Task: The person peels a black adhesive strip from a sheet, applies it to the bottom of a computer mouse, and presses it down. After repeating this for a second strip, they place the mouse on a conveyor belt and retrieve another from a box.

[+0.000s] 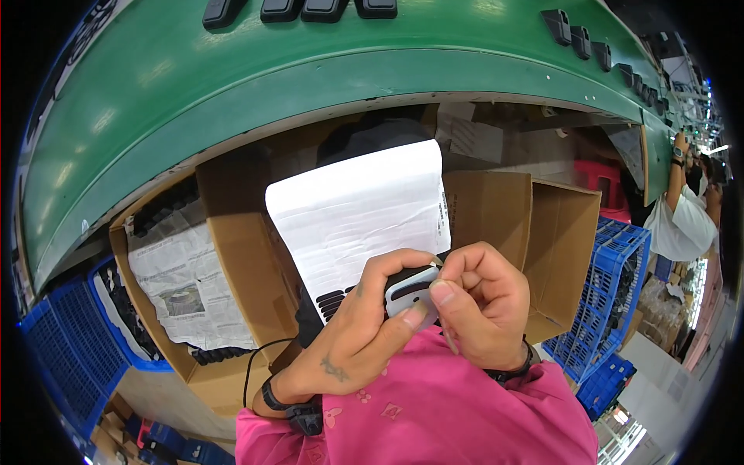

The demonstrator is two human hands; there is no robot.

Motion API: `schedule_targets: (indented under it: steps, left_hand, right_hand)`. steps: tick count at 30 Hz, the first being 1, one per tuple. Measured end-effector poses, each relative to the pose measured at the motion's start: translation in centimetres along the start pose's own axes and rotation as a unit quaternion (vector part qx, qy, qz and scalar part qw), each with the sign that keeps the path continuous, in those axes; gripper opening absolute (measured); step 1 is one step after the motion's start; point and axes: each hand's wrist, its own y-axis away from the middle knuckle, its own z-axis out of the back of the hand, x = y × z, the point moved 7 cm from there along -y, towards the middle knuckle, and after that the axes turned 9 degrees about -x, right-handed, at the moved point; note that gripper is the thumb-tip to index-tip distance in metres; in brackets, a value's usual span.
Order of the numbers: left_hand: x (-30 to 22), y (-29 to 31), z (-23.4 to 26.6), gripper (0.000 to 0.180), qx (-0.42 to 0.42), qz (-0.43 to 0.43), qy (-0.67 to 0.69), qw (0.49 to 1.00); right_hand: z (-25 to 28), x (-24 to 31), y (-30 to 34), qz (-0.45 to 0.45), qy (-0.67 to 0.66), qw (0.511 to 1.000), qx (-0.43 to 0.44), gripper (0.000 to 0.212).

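In front of my chest my left hand (358, 335) is closed around a small black device (411, 288) with a pale, shiny face. A dark strip lies across that face, with a small dark dot below it. My right hand (487, 310) is pinched, thumb against curled fingers, at the device's right edge; what it grips, if anything, is too small to make out. Just beyond both hands lies a white sheet (360, 201) with its far end curled over. Several black oblong stickers (332, 302) sit at its near left corner, partly behind my left hand.
An open carton (232, 256) with newspaper (174, 271) and black parts stands at left, another carton (554, 256) at right. Blue crates (601, 287) flank them. A green bench (310, 81) carrying black devices (324, 9) runs across the far side. Another person (682, 221) is at far right.
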Motion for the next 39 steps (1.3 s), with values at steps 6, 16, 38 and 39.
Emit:
schedule_targets:
  steps: [6,16,38,39]
  left_hand:
    - [0.2,0.0,0.1,0.043,-0.009,0.002,-0.018,1.000]
    - [-0.1,0.0,0.3,0.043,-0.026,-0.072,-0.096,0.992]
    - [-1.6,-1.0,4.5,0.044,0.042,-0.102,-0.160,0.981]
    - [-1.7,-1.1,5.1,0.044,0.029,-0.085,-0.147,0.985]
  right_hand:
    - [-0.4,0.3,-0.1,0.033,0.028,0.999,-0.017,0.009]
    - [-0.3,0.0,-0.5,0.076,0.048,0.995,-0.032,0.010]
    - [-2.2,0.2,-2.1,0.105,0.278,0.924,0.242,0.023]
    - [-2.9,0.4,-2.1,0.112,0.300,0.913,0.251,0.026]
